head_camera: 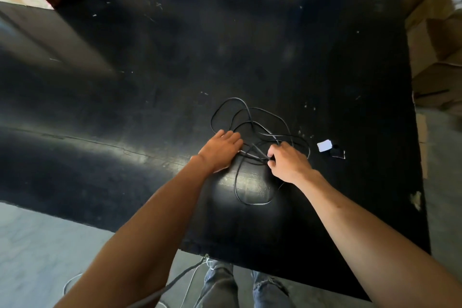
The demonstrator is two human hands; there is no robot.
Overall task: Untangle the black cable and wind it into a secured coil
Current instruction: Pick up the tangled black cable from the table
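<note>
Black cable lies tangled on table, right hand pinching strands.

A wide black table, scuffed and flecked with pale marks, carries everything. The black cable lies on it in loose tangled loops, spreading beyond, between and just below the hands. Right of the right hand lie a small white card and a dark scrap, touching each other.

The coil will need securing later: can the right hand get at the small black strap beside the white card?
Probably yes: the black strap lies on bare table just beyond the right hand, nothing between, though that hand now pinches the cable.
</note>
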